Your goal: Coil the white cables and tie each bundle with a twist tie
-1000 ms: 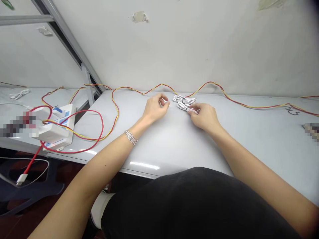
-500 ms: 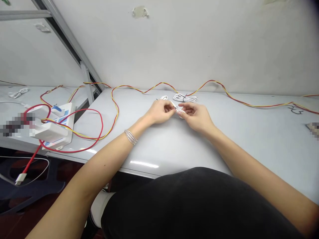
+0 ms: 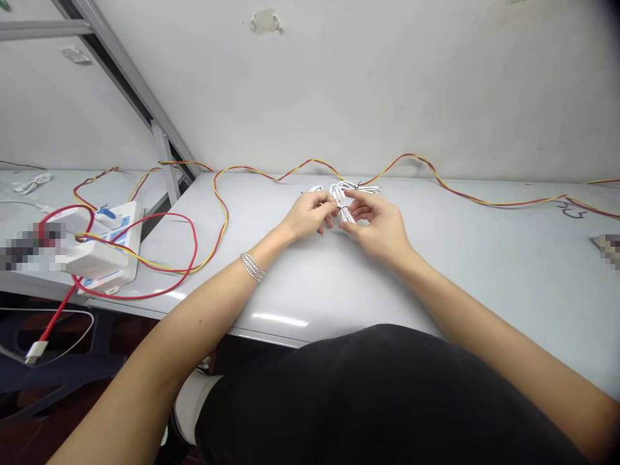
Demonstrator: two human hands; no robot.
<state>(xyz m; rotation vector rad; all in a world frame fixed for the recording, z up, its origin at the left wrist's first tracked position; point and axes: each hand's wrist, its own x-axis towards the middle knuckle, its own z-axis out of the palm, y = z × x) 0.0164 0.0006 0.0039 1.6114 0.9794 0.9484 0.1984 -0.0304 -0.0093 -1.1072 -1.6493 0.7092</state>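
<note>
White cable bundle (image 3: 344,216), near the back edge of the desk (image 3: 300,278), now points toward it, right hand (image 3: 382,225) half-open and pinching it, left hand (image 3: 309,214) curled at the black tie (image 3: 343,208) (can't tell if gripping), so tie looks workable.

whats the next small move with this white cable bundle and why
Perhaps pinch the black tie with the left hand: the tie binds the white cable bundle, that hand's fingers are close to it, and the right hand holds the bundle.
</note>
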